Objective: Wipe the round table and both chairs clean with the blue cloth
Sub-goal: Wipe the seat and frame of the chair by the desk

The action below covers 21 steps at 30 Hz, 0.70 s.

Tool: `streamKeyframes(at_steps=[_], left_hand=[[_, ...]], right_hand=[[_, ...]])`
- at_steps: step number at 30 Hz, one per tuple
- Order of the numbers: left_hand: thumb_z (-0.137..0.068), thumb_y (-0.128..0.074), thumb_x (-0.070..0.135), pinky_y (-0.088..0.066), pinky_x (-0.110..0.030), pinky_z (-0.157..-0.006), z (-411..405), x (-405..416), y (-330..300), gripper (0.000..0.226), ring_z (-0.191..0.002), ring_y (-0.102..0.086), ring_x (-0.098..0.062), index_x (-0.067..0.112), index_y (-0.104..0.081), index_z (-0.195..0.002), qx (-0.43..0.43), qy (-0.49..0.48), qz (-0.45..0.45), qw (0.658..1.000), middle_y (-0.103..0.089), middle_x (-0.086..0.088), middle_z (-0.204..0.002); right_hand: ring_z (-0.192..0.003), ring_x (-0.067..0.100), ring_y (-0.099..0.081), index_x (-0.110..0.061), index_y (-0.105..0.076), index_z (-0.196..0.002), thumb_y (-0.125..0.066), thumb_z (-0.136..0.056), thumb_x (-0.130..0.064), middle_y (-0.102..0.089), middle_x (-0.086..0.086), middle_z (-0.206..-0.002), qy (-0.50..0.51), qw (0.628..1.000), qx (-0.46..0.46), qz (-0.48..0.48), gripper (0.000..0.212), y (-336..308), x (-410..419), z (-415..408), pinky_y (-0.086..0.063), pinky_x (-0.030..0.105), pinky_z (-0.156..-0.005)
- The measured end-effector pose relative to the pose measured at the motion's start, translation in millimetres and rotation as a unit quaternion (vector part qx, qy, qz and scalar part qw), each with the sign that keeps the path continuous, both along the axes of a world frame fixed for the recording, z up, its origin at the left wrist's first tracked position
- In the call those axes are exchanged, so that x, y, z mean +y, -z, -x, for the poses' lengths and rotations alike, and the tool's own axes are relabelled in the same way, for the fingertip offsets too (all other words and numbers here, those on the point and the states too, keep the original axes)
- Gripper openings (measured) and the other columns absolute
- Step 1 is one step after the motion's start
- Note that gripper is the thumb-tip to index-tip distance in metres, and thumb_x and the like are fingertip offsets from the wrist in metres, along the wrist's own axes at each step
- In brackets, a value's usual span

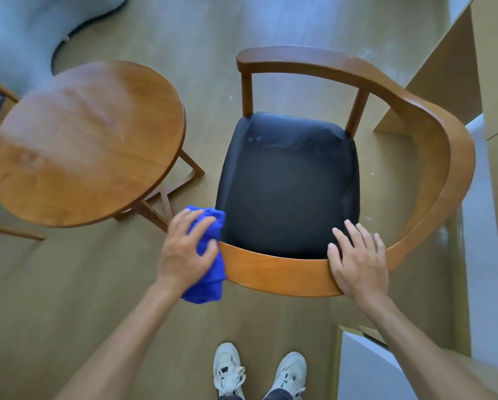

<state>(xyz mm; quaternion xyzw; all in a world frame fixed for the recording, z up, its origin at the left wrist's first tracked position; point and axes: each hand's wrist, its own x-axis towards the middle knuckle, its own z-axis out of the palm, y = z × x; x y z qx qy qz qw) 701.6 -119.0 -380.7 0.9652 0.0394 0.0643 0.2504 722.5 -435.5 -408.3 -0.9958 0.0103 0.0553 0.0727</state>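
Two hands on one chair (285, 272): left hand (184, 252) fingers grip one blue cloth (210, 278), right hand (357, 261) fingers flat.

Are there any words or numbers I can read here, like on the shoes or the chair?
No readable text anywhere.
White sneakers: dark markings, too blurred to read as letters.
Wooden armchair with black seat: no label shows.
Round wooden table: bare wood.
Blue cloth in the left hand: no tag visible.
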Motion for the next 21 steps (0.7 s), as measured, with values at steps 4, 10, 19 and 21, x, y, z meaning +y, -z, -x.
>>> streamKeyframes(at_steps=[4,10,19,21], left_hand=[[-0.084,-0.064,0.007,-0.036,-0.028,-0.104,-7.2,2.3,1.0,0.034,-0.122,-0.048,-0.022,0.013,-0.066,-0.117,0.035,-0.13,0.061,0.989,-0.056,0.001,-0.126],[-0.072,-0.065,0.019,-0.052,-0.044,-0.086,7.1,-94.7,-7.5,0.033,-0.118,-0.056,-0.034,0.011,-0.072,-0.103,-0.017,0.062,-0.056,0.996,-0.066,-0.007,-0.116],[-0.08,-0.055,0.027,-0.053,-0.044,-0.088,4.3,-114.1,1.1,0.037,-0.119,-0.055,-0.034,0.009,-0.07,-0.108,-0.023,0.139,-0.036,0.989,-0.065,-0.01,-0.118],[-0.08,-0.049,0.03,-0.048,-0.04,-0.096,0.3,-59.8,5.3,0.042,-0.121,-0.052,-0.033,0.007,-0.07,-0.108,-0.022,0.062,-0.028,0.997,-0.063,-0.01,-0.12]], right_hand=[[-0.133,0.027,-0.043,-0.016,-0.064,-0.124,-0.022,-0.088,-0.044,-0.052,0.009,-0.14,0.01,1.0,-0.001,-0.004,0.062,1.1,2.7,-0.2,-0.025,0.05,-0.113],[-0.134,0.027,-0.042,-0.017,-0.063,-0.126,-0.026,-0.089,-0.042,-0.051,0.009,-0.142,0.007,1.0,0.007,-0.001,0.058,-0.8,4.3,0.9,-0.026,0.049,-0.113],[-0.137,0.026,-0.039,-0.018,-0.058,-0.131,-0.028,-0.09,-0.037,-0.045,0.008,-0.146,0.01,1.0,0.002,-0.012,0.054,-3.6,-1.8,-2.1,-0.023,0.047,-0.115],[-0.139,0.024,-0.035,-0.02,-0.055,-0.134,-0.022,-0.09,-0.041,-0.042,0.006,-0.149,0.006,1.0,0.012,-0.007,0.059,-2.8,-3.1,0.2,-0.019,0.045,-0.117]])
